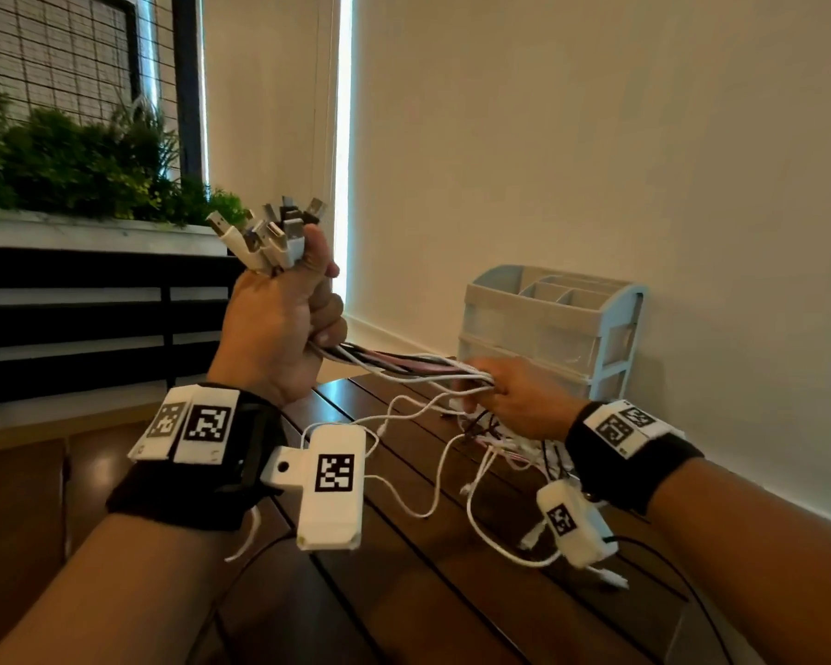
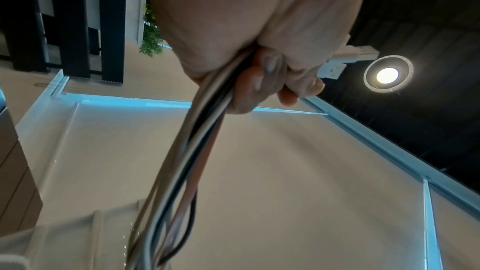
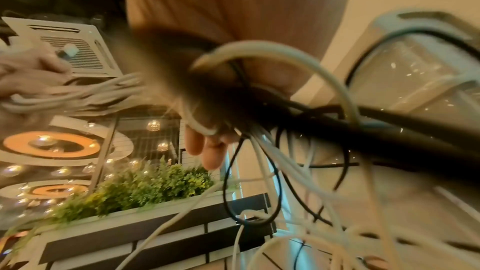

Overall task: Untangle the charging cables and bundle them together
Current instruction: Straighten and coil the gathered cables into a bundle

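Left hand (image 1: 279, 328) fisted round charging cables (image 1: 404, 367), plugs up; right hand (image 1: 514, 395) clutching strands above dark slatted wooden table (image 1: 404, 592). Beyond table: drawer organizer (image 1: 552, 324), cream wall (image 1: 596, 136), planter (image 1: 68, 175).

Left hand (image 2: 259, 28) fingers (image 2: 270, 69) grip cables (image 2: 197, 134).

Left hand (image 1: 279, 324) raised in a fist around the cables (image 1: 404, 369); right hand (image 1: 519, 395) lower, fingers curled round the same strands.
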`<state>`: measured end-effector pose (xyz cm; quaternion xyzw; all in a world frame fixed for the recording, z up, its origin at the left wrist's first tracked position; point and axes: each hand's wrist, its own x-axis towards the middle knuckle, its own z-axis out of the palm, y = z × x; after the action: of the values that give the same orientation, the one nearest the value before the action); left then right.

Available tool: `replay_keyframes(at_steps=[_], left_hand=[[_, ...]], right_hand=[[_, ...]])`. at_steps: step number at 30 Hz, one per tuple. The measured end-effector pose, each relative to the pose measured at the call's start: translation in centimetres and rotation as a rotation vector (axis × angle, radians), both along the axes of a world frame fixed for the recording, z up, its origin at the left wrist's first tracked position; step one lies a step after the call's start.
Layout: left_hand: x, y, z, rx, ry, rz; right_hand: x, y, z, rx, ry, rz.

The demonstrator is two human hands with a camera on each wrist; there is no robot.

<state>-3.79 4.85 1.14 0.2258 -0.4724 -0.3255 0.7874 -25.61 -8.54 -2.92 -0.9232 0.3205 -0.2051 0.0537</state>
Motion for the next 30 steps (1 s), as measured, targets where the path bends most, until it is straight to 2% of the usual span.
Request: replay_keyframes(at_steps=[2, 6, 7, 9, 11, 13, 15, 19, 21, 22, 24, 30], left_hand=[[0.3, 0.0, -0.1, 0.001, -0.013, 0.015], [0.8, 0.2, 0.0, 0.003, 0.002, 0.07], [0.8, 0.2, 0.1, -0.005, 0.002, 0.086], [0.3, -0.1, 0.0, -0.029, 0.02, 0.117], [-0.4, -0.8, -0.6, -0.044, 0.042, 0.141], [-1.2, -1.5, -1.3, -0.061, 0.031, 0.141], [-2.0, -1.7, -1.8, -0.058, 0.005, 0.132], [-3.6, -1.9, -2.1, -0.079, 0.005, 0.088], [-4.0, -2.1, -2.3, -0.047, 0.023, 0.064], [-4.1, -2.2, -2.4, -0.027, 0.04, 0.033], [-3.6, -2.1, -2.5, 0.011, 0.049, -0.04], [-1.3, -0.8, -1.6, 0.074, -0.174, -0.069]], right_hand=[[-1.0, -1.0, 0.7, -0.061, 0.072, -0.053], [-1.6, -2.1, 4.0, -0.5, 0.203, -0.206], [-1.6, -1.9, 4.6, -0.485, 0.265, -0.255], [-1.2, -1.5, 4.5, -0.272, 0.453, -0.313], [-0.3, 0.0, 4.3, -0.127, 0.593, -0.25], [0.6, 2.1, 4.6, 0.014, 0.464, -0.07], [2.0, 4.3, 4.9, 0.19, 0.201, 0.112], [6.5, 7.0, 2.8, 0.27, -0.151, 0.286], [7.9, 6.9, 1.2, 0.275, -0.274, 0.303], [8.0, 6.5, 0.7, 0.255, -0.276, 0.28], [7.6, 5.2, -0.1, 0.14, -0.166, 0.212], [3.2, 0.7, -1.3, -0.047, -0.011, 0.067]])
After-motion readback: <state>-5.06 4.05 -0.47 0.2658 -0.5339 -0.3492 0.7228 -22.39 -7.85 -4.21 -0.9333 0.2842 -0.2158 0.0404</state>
